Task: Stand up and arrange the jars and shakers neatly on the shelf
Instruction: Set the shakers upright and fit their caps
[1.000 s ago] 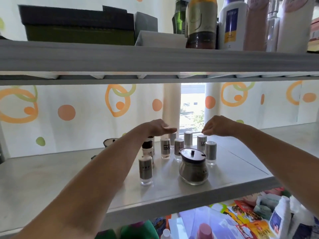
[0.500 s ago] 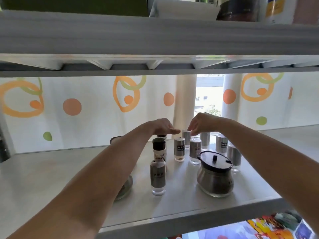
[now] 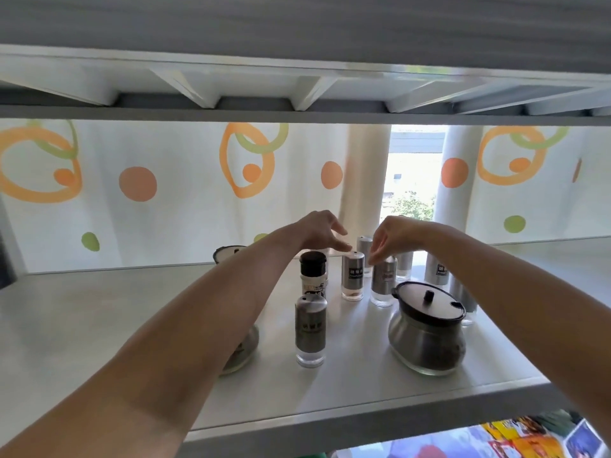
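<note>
Several steel shakers stand upright on the grey shelf [image 3: 99, 325]. One shaker [image 3: 310, 328] is nearest me; a black-capped spice bottle [image 3: 313, 271] stands behind it. My left hand [image 3: 319, 231] hovers over a middle shaker [image 3: 352, 276], its fingertips at the cap, fingers apart. My right hand [image 3: 393, 238] hangs above the neighbouring shaker [image 3: 383, 282], fingers curled down, holding nothing. A round steel jar with a black lid [image 3: 426, 332] sits front right. More shakers [image 3: 438, 271] stand behind, partly hidden by my right arm. Another jar [image 3: 243, 350] lies under my left forearm.
The upper shelf's underside [image 3: 297, 94] hangs low overhead. A curtain with orange and green shapes [image 3: 165, 193] closes the back, with a bright gap [image 3: 413, 180]. A dark-rimmed bowl [image 3: 226, 252] sits at the rear. Colourful packets [image 3: 515, 438] lie below.
The view has tilted up and closer. Both hands have drawn together over the middle shakers, the right hand moving left and lowering its fingers toward a cap.
</note>
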Demonstrator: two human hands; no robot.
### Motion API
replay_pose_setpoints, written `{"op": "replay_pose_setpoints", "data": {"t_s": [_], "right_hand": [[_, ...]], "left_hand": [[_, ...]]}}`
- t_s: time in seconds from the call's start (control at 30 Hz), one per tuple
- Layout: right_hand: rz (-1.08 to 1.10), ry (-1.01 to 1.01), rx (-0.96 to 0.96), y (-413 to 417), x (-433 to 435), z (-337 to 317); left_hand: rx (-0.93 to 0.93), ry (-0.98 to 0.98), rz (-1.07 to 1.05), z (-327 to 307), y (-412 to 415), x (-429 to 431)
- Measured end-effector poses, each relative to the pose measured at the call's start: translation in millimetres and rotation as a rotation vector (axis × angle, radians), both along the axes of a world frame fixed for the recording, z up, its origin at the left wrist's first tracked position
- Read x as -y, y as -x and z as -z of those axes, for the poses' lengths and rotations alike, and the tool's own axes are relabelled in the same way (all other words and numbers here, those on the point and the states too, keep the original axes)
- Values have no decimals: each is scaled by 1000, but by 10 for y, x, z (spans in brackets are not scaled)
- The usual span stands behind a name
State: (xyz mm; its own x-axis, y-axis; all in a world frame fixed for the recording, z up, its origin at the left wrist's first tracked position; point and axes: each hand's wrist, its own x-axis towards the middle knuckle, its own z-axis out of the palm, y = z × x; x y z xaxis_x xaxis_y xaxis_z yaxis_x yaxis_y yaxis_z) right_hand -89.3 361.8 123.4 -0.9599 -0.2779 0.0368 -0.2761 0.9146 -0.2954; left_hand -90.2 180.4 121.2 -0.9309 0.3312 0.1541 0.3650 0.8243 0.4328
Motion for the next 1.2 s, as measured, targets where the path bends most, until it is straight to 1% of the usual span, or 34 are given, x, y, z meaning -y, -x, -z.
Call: {"op": "replay_pose_setpoints", "data": {"t_s": [0.13,0.23,0.33,0.53,0.63,0.73,0.83,0.9,1.0,1.1,1.2], "right_hand": [[18,125,-119,64,14,-58],[-55,153,-167,35,106,-64],[-106,161,-172,6,238,-63],[-114,137,-123,30,453,-26],[-101,151,-145,71,516,-21],[-93,152,-175,102,578,-35],[-82,126,-187,136,638,-35],[-66,106,-191,157,688,-36],[-39,65,-215,167,779,-54],[-45,32,-223,156,888,-70],[-45,-22,-255,165,966,-55]], "left_hand": [[-66,11,-90,-20,86,18],[-96,27,-154,-17,132,67],[-105,31,-187,-10,154,102],[-171,23,-197,25,183,146],[-178,18,-220,29,202,189],[-187,60,-237,38,203,217],[-135,42,-264,18,176,236],[-99,7,-324,-31,163,272],[-48,-110,-400,-74,155,343],[40,-203,-333,-67,127,359],[71,-233,-288,-64,104,374]]}}
